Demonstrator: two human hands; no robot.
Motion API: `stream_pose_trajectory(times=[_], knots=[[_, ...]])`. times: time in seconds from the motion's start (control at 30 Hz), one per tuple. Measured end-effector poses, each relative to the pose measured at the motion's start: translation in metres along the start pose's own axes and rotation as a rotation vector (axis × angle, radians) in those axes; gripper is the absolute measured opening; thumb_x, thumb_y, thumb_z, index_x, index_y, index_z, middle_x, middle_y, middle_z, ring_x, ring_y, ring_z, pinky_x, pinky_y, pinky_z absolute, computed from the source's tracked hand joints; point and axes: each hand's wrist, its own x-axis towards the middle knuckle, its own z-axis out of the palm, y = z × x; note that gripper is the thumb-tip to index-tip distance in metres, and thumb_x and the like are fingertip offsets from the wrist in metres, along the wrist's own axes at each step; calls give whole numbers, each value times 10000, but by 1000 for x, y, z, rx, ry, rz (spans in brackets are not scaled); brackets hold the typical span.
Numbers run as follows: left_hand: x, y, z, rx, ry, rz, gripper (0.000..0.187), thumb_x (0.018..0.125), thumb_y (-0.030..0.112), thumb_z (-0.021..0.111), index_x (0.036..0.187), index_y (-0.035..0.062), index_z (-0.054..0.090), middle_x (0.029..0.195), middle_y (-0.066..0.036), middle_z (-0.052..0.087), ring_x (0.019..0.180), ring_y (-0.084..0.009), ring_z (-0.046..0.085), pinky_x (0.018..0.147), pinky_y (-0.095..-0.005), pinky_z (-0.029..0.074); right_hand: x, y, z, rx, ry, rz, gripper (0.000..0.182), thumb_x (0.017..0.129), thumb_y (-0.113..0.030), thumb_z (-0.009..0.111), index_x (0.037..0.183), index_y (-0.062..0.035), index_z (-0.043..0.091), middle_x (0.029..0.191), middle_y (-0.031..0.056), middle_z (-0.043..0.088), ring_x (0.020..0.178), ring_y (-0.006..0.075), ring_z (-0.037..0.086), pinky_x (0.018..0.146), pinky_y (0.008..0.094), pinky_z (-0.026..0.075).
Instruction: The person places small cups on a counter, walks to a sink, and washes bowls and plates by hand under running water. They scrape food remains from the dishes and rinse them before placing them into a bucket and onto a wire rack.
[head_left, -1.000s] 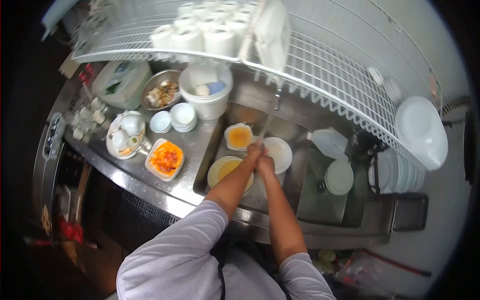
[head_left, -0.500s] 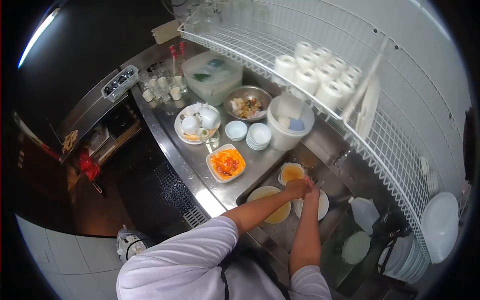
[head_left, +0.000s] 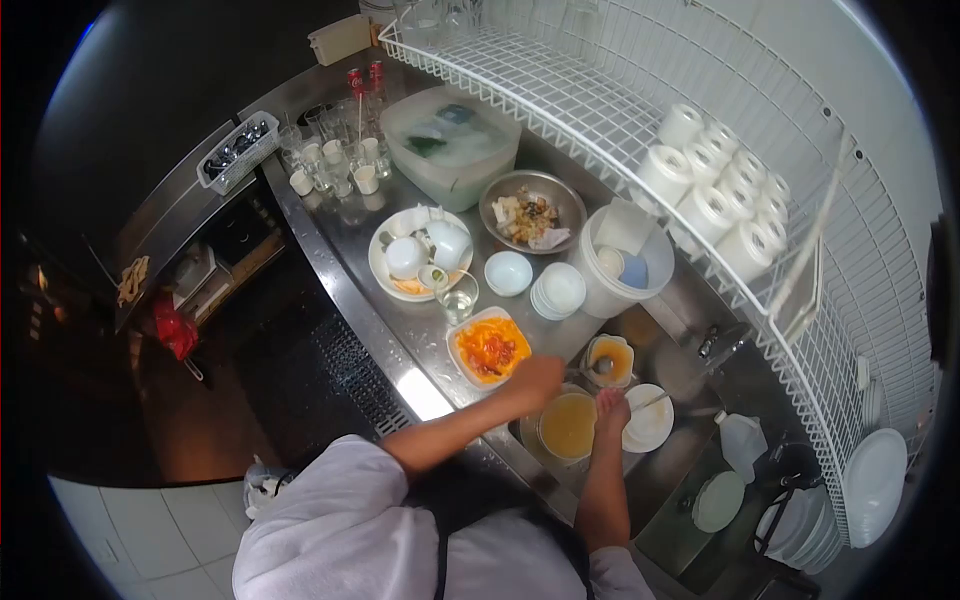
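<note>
My left hand point(head_left: 538, 384) is above the counter's edge, just right of the white square dish point(head_left: 488, 348) with orange and red food; its fingers are blurred. Over the sink, my right hand point(head_left: 612, 406) is closed beside a thin utensil point(head_left: 652, 400) that lies over a white plate point(head_left: 648, 428). Whether the hand grips that utensil is unclear. Below and left of it sits a bowl of yellowish liquid point(head_left: 567, 428). A smaller bowl of orange liquid point(head_left: 610, 358) with a spoon in it stands behind my right hand.
White bucket point(head_left: 625, 295), steel bowl of scraps point(head_left: 532, 212), small bowls point(head_left: 559, 290), plate of cups point(head_left: 388, 278) and large water tub point(head_left: 450, 150) stand on the counter. A wire rack point(head_left: 590, 125) hangs above. A plastic jug point(head_left: 741, 445) and stacked plates point(head_left: 800, 530) are right.
My hands, together over the sink before, are now apart. My left hand has moved left toward the square dish. The view has shifted, and the spoon in the orange bowl now shows.
</note>
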Motion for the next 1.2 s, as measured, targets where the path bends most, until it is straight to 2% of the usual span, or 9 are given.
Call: stream_pose_trajectory(times=[0.1, 0.27, 0.33, 0.53, 0.7, 0.83, 0.97, 1.1, 1.2], knots=[[-9, -68, -85, -146, 177, 35, 187, 887, 105, 556, 947, 28, 715, 920, -227, 711, 890, -410, 690, 794, -498, 536, -41, 11, -6, -273, -74, -19, 156, 994, -231, 573, 1012, -81, 614, 903, 76, 662, 830, 227, 658, 762, 356, 564], [40, -170, -200, -412, 613, -284, 265, 982, 217, 515, 947, 20, 688, 900, -235, 690, 871, -428, 664, 773, -503, 505, -80, 43, -31, -415, -55, 10, 152, 975, -198, 604, 1010, -55, 641, 850, 84, 688, 694, 213, 673, 630, 328, 569], [99, -234, -211, -118, 850, -178, 340, 984, 277, 527, 863, -6, 671, 850, -255, 670, 849, -463, 642, 753, -540, 482, -82, 53, -29, -436, -75, -85, 156, 970, -187, 615, 997, -40, 659, 840, 80, 695, 672, 203, 676, 600, 323, 565], [160, -260, -226, -537, 683, -301, 409, 994, 378, 547, 928, 15, 721, 727, -168, 686, 680, -314, 688, 664, -448, 500, -129, 36, 43, -611, -230, -257, 236, 993, -245, 632, 1032, -20, 688, 863, 65, 703, 721, 147, 683, 642, 274, 558], [73, -221, -194, -478, 790, -198, 377, 1003, 327, 562, 908, -7, 711, 623, -110, 631, 569, -181, 623, 582, -335, 461, -166, 45, 123, -762, -386, -329, 320, 991, -304, 652, 1141, -22, 667, 946, 70, 731, 807, 140, 689, 680, 278, 538], [-21, -227, -107, -660, 662, -403, 346, 1005, 279, 567, 862, -20, 668, 633, -69, 600, 605, -104, 557, 582, -304, 448, -179, 52, 176, -1232, -387, -622, 297, 972, -239, 631, 1187, -35, 637, 1006, 164, 722, 881, 307, 706, 754, 402, 541], [-57, -230, 26, -956, 245, -528, 323, 978, 237, 599, 1194, -1, 629, 880, -95, 683, 714, -141, 630, 598, -282, 510, -164, 57, 189, -1441, -414, -747, 274, 951, -165, 601, 1197, -47, 625, 1055, 215, 697, 969, 412, 667, 826, 484, 517], [-37, -217, 55, -1207, 164, -592, 399, 973, 149, 581, 1340, 2, 529, 1054, -151, 689, 833, -220, 722, 661, -315, 620, -167, 46, 188, -1479, -540, -661, 290, 929, -153, 614, 1199, -49, 634, 1102, 219, 680, 1012, 412, 647, 873, 481, 513], [-34, -213, 57, -1224, 157, -599, 390, 970, 113, 564, 1340, -1, 518, 1107, -184, 684, 872, -258, 739, 674, -337, 646, -189, 41, 190, -1529, -485, -1278, 314, 903, -156, 644, 1182, -13, 622, 1161, 216, 651, 1068, 415, 610, 907, 466, 508]])
